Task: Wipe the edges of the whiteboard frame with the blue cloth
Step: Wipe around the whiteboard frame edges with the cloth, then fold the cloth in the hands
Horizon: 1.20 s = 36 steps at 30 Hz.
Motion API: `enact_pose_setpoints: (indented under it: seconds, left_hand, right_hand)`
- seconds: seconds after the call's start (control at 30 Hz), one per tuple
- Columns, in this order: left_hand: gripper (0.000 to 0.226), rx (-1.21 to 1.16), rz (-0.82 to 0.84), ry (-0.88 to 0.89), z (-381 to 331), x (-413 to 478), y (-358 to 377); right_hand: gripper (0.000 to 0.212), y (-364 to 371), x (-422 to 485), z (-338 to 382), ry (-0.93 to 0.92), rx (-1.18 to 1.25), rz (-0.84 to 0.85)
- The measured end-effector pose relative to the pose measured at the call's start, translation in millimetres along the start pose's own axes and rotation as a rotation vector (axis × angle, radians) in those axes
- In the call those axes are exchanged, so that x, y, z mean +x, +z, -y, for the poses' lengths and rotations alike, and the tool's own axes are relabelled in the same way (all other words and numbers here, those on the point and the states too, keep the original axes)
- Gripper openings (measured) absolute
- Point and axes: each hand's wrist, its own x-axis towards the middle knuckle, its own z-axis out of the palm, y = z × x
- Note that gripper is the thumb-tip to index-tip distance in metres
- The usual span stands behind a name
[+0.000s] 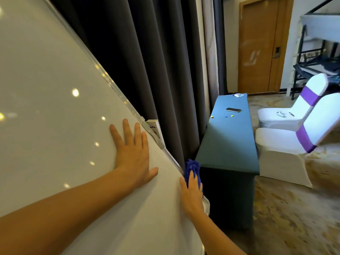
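Nearest the camera, two bare forearms enter from the bottom edge, both cut off above the elbow. The right hand lies at about 5 o'clock in the view, wrapped over the right edge of the whiteboard frame; its thumb rests on the board face, while the other fingers curl around the far side and are mostly hidden. It grips the blue cloth, bunched against the frame edge, with a tuft of it poking out above the fingertips toward 12 o'clock. How much of the cloth lies behind the frame cannot be seen.

The left hand sits near the centre, palm pressed flat on the whiteboard, fingers spread and pointing toward 12 o'clock, thumb splayed toward 3 o'clock. Its arm stretches in from 8 o'clock.

The board fills the left half of the view, tilted by the lens, its top and left sides cut off. Bright ceiling-light reflections dot its surface. A small white bracket sits on the frame just at 2 o'clock from the left hand; its markings are too small to read.

Behind the board hang dark curtains. Beyond the right hand, toward 1 o'clock, stands a long table in a teal cover, carrying a phone and a few small round coloured pieces, too small to identify. Farther right are two white-covered chairs with purple sashes, and at the back a wooden door.
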Motion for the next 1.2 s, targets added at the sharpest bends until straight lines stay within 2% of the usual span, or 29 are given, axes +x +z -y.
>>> enact_pose_setpoints:
  seconds: [0.03, 0.1, 0.23, 0.3, 0.37, 0.43, 0.57, 0.67, 0.77, 0.87, 0.93, 1.0, 1.07, 1.13, 1.2]
  left_hand:
    - [0.118, -0.002, 0.001, -0.002, -1, 1, 0]
    - [0.119, 0.003, 0.003, -0.014, -4, 1, 2]
    - [0.117, 0.015, 0.006, -0.046, -8, 0, 4]
    - [0.117, 0.005, 0.005, -0.046, -6, 0, 4]
    - [0.120, -0.005, 0.004, -0.030, -4, -1, 5]
    - [0.120, -0.012, 0.010, -0.014, -1, -2, 5]
    - [0.115, -0.084, 0.004, 0.032, 2, -3, 3]
    - [0.097, -0.217, -0.016, 0.249, -12, -15, 2]
    - [0.084, -0.308, 0.085, 0.434, -42, -38, 0]
    - [0.079, -0.412, 0.184, 0.533, -76, -52, 2]
    - [0.077, -0.577, 0.218, 0.556, -93, -46, -2]
    - [0.073, -0.891, 0.280, 0.427, -112, -30, -9]
    - [0.062, -1.259, 0.374, 0.118, -133, -12, -20]
    - [0.059, -1.553, 0.595, -0.184, -159, 5, -37]
    - [0.056, -1.882, 0.901, -0.353, -185, 19, -56]
  right_hand:
    - [0.066, 0, 1, 5, 0.036, 0.000, 0.008]
    - [0.065, 3, 1, 34, -0.016, 0.005, 0.044]
    - [0.067, 18, -13, 95, -0.365, 0.047, 0.212]
    - [0.064, 16, -18, 95, -0.419, 0.065, 0.239]
    - [0.058, 7, -19, 73, -0.422, -0.039, 0.211]
    - [0.058, -3, -17, 39, -0.337, -0.109, 0.194]
    - [0.069, -25, -16, -10, -0.035, -0.078, 0.147]
    - [0.079, -45, -16, -29, 0.141, -0.107, 0.123]
    - [0.086, -58, -18, -39, 0.223, -0.127, 0.133]
    - [0.076, -70, -13, -40, 0.270, -0.066, 0.109]
    - [0.066, -89, -4, -28, 0.324, 0.148, 0.116]
    - [0.062, -118, 9, -15, 0.373, 0.451, 0.167]
    - [0.064, -149, 21, -6, 0.381, 0.765, 0.267]
    - [0.069, -184, 33, -1, 0.356, 1.017, 0.409]
    - [0.073, -215, 44, 1, 0.344, 1.061, 0.490]
